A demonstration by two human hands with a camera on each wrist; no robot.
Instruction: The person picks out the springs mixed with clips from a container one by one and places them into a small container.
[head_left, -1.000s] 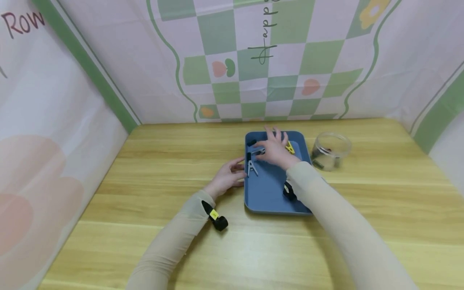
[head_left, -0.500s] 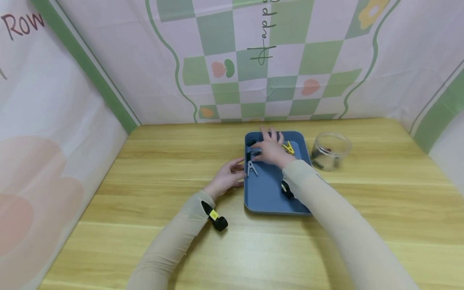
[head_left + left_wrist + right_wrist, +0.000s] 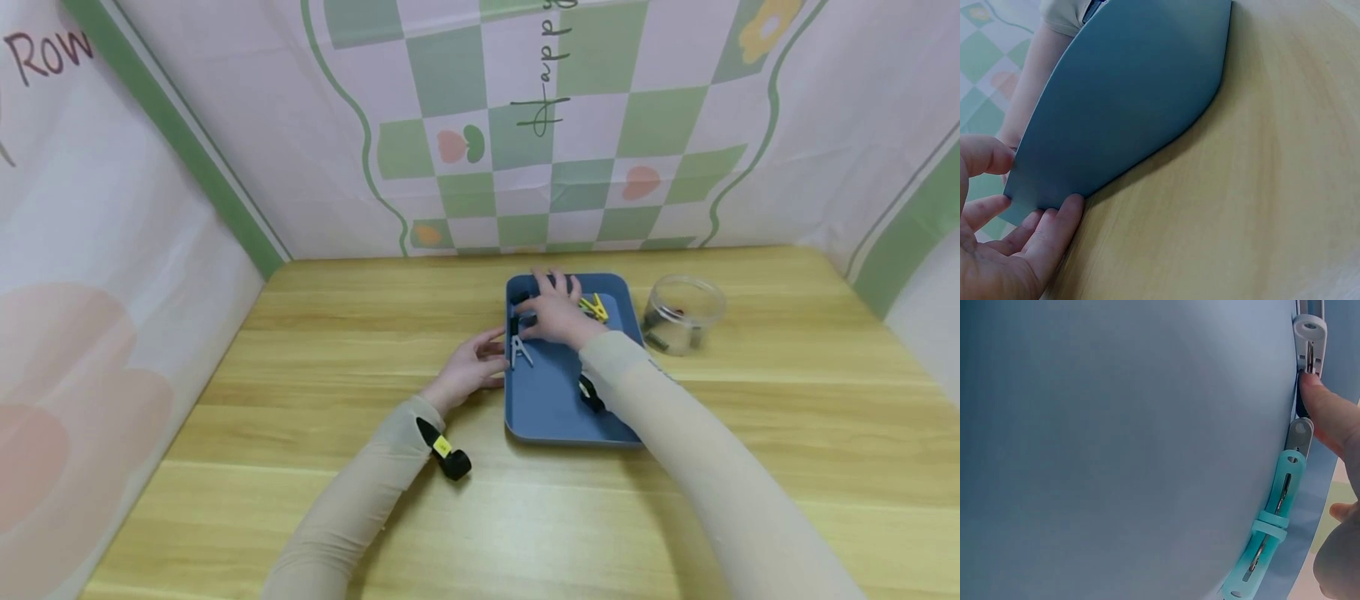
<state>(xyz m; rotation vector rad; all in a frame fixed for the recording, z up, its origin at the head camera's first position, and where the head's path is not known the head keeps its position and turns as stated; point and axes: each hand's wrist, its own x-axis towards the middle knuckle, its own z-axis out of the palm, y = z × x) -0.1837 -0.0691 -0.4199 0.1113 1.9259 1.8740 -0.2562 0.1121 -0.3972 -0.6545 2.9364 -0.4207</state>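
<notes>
My left hand rests against the left wall of a blue tray; in the left wrist view its fingertips touch the tray's outer side. My right hand reaches into the tray's far left part. Its thumb and forefinger pinch a small dark-and-grey clothespin, mostly hidden by the hand; the other fingers spread toward the far rim. Nearby, a grey clothespin with a black end lies along the left wall. A yellow clothespin sits to the hand's right. The right wrist view shows a turquoise clothespin.
A clear round tub holding several dark pieces stands right of the tray. A black piece lies in the tray's far left corner. Each wrist carries a black camera, the left one close above the wooden table. Patterned cloth hangs behind.
My right hand has moved slightly left with the clothespin, toward the tray's left wall, uncovering more of the yellow clothespin. The left hand has stayed in place.
</notes>
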